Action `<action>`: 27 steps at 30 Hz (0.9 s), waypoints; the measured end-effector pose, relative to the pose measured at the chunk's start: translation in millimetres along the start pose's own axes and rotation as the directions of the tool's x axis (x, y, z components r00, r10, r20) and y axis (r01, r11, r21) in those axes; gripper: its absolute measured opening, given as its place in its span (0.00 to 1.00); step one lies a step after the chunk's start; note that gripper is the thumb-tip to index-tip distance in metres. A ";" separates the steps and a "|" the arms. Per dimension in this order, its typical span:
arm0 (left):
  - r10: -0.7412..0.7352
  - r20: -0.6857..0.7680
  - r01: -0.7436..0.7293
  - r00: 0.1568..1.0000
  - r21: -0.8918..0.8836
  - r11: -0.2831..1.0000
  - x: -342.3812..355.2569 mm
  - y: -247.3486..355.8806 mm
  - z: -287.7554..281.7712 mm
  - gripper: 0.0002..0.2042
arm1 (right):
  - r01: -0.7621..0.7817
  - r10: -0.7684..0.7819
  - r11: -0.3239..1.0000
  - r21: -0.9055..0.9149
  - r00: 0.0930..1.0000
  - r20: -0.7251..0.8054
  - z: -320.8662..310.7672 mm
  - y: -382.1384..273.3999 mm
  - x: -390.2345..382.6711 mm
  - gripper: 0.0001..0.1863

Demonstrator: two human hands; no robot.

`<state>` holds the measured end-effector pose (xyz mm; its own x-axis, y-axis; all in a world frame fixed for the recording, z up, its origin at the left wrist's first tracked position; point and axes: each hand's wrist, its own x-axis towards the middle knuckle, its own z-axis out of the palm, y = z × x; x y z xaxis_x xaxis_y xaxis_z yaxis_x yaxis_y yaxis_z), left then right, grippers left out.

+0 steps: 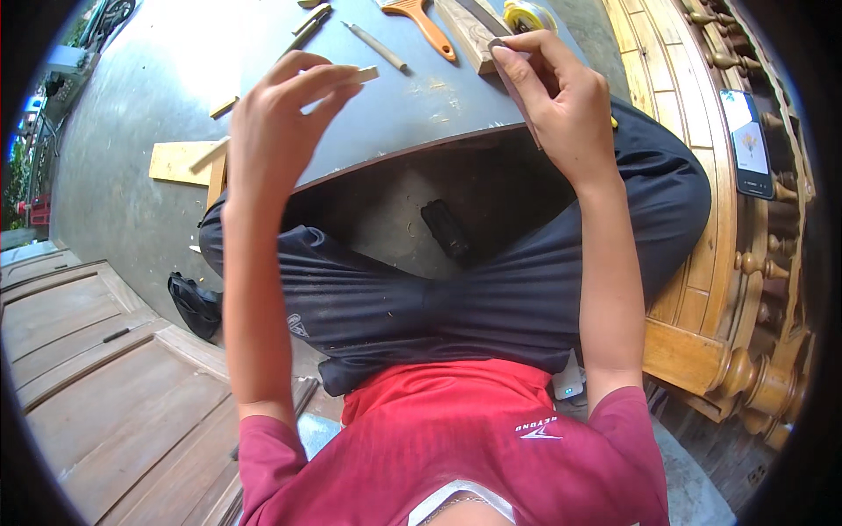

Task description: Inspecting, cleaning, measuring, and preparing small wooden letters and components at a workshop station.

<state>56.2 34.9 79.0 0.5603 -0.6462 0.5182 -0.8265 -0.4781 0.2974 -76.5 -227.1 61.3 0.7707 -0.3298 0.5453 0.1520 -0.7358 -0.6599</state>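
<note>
My left hand (294, 110) is raised over the grey board, thumb and fingers closed on a small pale wooden piece (367, 74) whose end sticks out past the fingertips. Beside that wrist a pale stick (209, 155) shows; whether it joins the held piece cannot be told. My right hand (561, 105), at the board's right side, pinches a thin dark strip (481, 16) that runs up past the top edge of the view. Under the strip lies a wooden block (465, 35), partly hidden.
On the grey board (386, 123) lie an orange-handled brush (425, 24), a thin pen-like tool (375, 46), a dark-handled tool (307, 31) and wood shavings. A yellow tape measure (529, 16) sits behind my right hand. A phone (747, 145) rests at the right railing.
</note>
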 end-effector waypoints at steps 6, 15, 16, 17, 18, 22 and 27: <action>0.277 0.284 -0.353 0.918 0.270 0.896 50.2 11.6 -54.0 0.04 | -0.022 0.023 0.999 -0.040 0.999 0.030 -5.1 -3.0 -1.8 0.11; 0.386 0.694 -0.730 0.607 0.296 0.615 50.5 -4.2 -18.1 0.05 | -0.026 0.026 1.000 -0.007 0.997 0.074 -3.8 -8.1 -1.9 0.11; 0.336 0.684 -0.709 0.647 0.379 0.595 61.2 -7.7 -26.7 0.06 | -0.031 0.032 0.999 -0.018 0.997 0.073 -3.4 -7.6 -1.6 0.11; 0.418 0.642 -0.738 0.643 0.372 0.563 76.8 -6.1 -39.5 0.05 | -0.074 0.074 0.997 -0.006 0.992 0.099 -8.8 -11.1 -1.9 0.11; 0.489 0.591 -0.757 0.641 0.383 0.529 88.6 -9.6 -51.6 0.04 | -0.077 0.077 0.997 -0.003 0.992 0.100 -7.8 -11.7 -3.0 0.11; 0.361 0.661 -0.740 0.658 0.481 0.470 92.7 -2.2 -60.3 0.03 | -0.024 0.024 1.000 -0.005 0.995 0.101 -4.2 -7.7 -4.1 0.11; 0.143 0.867 -0.868 0.477 0.439 0.233 66.5 9.0 -44.4 0.06 | 0.022 -0.018 0.999 -0.031 0.992 0.127 -3.8 -6.9 -6.4 0.11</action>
<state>83.5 14.0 151.8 0.1974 -0.8926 -0.4053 -0.6540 0.1881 -0.7327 -84.9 -222.1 64.3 0.8399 -0.2390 0.4872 0.1496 -0.7611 -0.6311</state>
